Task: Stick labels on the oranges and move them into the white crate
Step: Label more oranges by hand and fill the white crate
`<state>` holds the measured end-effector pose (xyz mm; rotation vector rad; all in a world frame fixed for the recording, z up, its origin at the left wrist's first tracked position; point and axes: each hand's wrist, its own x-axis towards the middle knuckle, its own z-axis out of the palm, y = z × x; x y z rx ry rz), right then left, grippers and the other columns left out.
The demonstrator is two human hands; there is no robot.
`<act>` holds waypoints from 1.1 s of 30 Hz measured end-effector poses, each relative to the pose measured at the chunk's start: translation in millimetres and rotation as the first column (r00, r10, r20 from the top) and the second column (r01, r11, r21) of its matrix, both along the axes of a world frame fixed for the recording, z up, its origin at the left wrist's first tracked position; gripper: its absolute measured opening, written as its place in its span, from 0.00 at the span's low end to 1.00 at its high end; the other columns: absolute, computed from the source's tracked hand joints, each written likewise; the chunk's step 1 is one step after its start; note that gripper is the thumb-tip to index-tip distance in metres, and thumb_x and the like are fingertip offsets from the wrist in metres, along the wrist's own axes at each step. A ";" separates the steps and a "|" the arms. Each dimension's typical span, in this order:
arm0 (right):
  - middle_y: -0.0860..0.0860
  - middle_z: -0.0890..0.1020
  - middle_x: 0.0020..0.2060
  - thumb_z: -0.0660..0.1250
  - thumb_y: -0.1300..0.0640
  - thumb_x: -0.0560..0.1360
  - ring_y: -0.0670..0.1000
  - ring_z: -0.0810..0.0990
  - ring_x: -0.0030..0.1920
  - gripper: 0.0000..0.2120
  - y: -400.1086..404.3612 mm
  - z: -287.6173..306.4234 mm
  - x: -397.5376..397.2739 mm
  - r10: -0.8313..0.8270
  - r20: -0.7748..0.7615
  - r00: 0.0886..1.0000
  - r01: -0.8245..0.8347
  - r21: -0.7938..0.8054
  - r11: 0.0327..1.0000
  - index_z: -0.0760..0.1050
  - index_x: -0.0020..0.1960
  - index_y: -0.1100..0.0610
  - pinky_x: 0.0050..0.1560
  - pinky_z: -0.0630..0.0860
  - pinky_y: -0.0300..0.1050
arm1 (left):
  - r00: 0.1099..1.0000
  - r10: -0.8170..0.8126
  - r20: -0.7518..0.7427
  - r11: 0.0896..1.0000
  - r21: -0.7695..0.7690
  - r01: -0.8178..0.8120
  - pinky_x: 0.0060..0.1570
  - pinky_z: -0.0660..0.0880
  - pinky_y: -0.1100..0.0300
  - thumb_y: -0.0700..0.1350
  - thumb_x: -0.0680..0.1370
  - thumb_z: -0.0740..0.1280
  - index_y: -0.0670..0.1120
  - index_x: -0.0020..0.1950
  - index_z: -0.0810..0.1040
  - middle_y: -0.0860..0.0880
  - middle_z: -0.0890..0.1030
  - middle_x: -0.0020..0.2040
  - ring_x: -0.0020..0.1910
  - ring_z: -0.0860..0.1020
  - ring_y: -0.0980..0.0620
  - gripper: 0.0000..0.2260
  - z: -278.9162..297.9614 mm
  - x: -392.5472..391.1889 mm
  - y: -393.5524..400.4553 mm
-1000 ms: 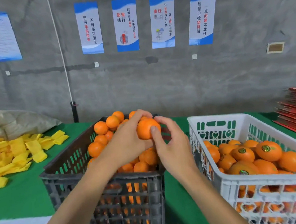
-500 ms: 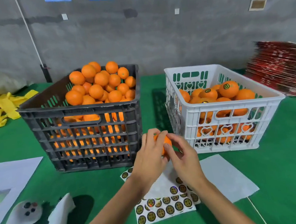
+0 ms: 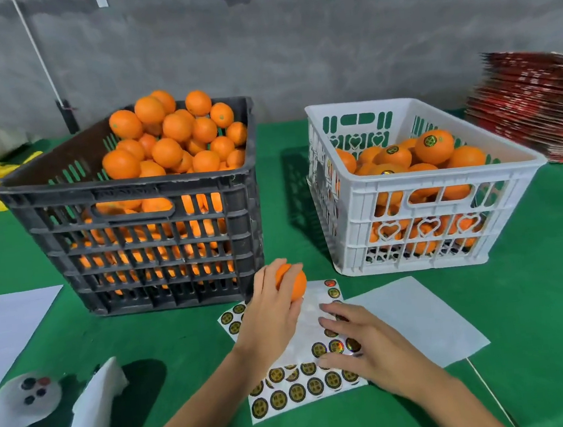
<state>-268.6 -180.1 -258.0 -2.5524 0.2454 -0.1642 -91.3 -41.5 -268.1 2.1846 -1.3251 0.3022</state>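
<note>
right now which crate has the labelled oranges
The white crate, on the right: several top oranges there carry round dark stickers. Those in the black crate show none.

Both forearms (image 3: pixel 189 415) are bare, with no sleeves visible.

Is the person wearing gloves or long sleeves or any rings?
No gloves. Both the left hand and the right hand are bare, and both forearms are bare too, right down to the bottom edge of the picture, so no sleeves show. I see no rings, watch or bracelet on the parts in view. The fingernails look short.
</note>
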 end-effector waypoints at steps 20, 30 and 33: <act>0.36 0.79 0.57 0.73 0.38 0.74 0.47 0.76 0.62 0.11 1.3 -7.0 -7.6 0.012 0.176 0.984 -0.033 0.117 0.993 0.84 0.53 0.40 0.65 0.70 0.46 | 0.999 -0.006 -0.051 1.000 -0.024 0.005 0.56 0.78 0.57 0.46 0.80 0.69 0.54 0.77 0.63 0.50 0.63 0.74 0.72 0.63 0.47 0.27 -2.9 3.9 6.8; 0.36 0.75 0.64 0.75 0.39 0.72 0.46 0.70 0.67 0.17 -6.2 -7.6 -6.6 0.001 0.113 0.994 -0.019 0.157 0.987 0.84 0.59 0.41 0.70 0.67 0.48 | 0.999 0.012 -0.033 1.000 -0.009 -0.012 0.62 0.74 0.54 0.47 0.81 0.68 0.51 0.78 0.63 0.48 0.62 0.74 0.72 0.62 0.46 0.26 0.1 3.7 6.6; 0.36 0.76 0.62 0.74 0.40 0.73 0.46 0.71 0.67 0.15 -7.0 -6.8 -5.8 0.005 0.150 0.989 -0.025 0.132 0.991 0.84 0.58 0.43 0.70 0.66 0.49 | 0.999 -0.007 -0.046 0.997 -0.078 0.004 0.63 0.73 0.54 0.46 0.81 0.68 0.49 0.78 0.63 0.48 0.62 0.74 0.72 0.63 0.46 0.26 7.2 -6.5 1.2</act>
